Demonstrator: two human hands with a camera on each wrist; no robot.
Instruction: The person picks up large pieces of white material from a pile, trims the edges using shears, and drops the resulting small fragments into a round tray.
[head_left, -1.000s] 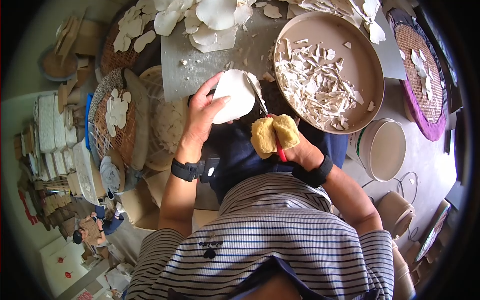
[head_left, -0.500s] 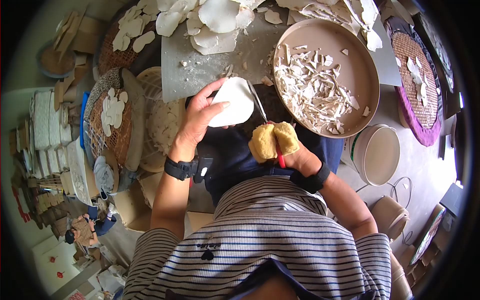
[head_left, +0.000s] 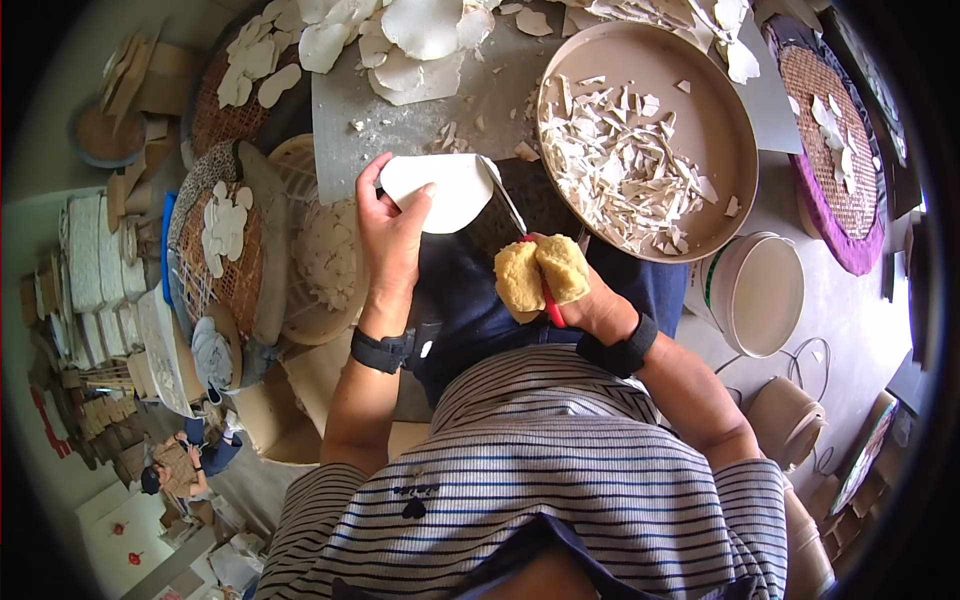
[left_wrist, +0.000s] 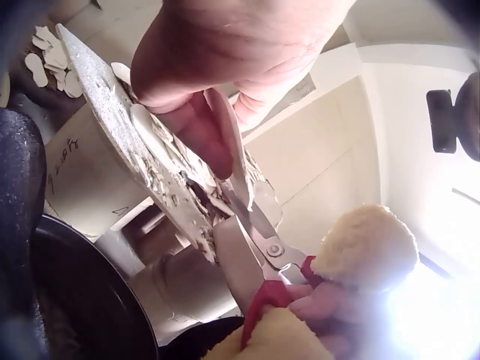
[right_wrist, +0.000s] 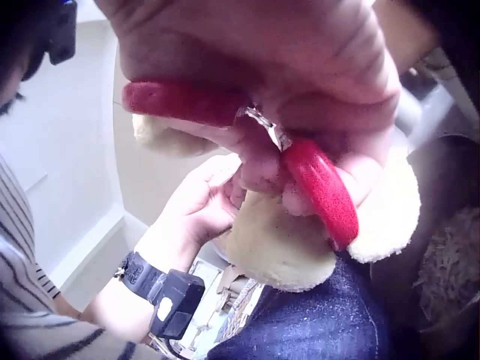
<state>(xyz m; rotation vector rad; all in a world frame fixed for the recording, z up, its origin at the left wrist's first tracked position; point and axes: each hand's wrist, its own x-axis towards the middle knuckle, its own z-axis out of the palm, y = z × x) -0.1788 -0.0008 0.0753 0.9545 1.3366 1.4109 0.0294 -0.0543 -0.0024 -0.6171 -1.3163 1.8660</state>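
Observation:
In the head view my left hand pinches a thin, flat white piece with rounded edges, thumb on top and fingers beneath. My right hand grips red-handled scissors, their blades at the piece's right edge. Yellow sponge padding wraps the handles. From the left wrist, the piece appears nearly edge-on below the left fingers, with the scissors' blades spread at its lower end. In the right wrist view, fingers pass through the red handles.
A round tan tray with white offcuts stands ahead to the right. Flat white pieces lie on the grey board. To the left are woven baskets, to the right a white bucket. Another person is at lower left.
The left hand has moved a little left and turned the white piece, which now lies wider across the view. The scissors stay in the right hand, with their blades still at the piece's right edge.

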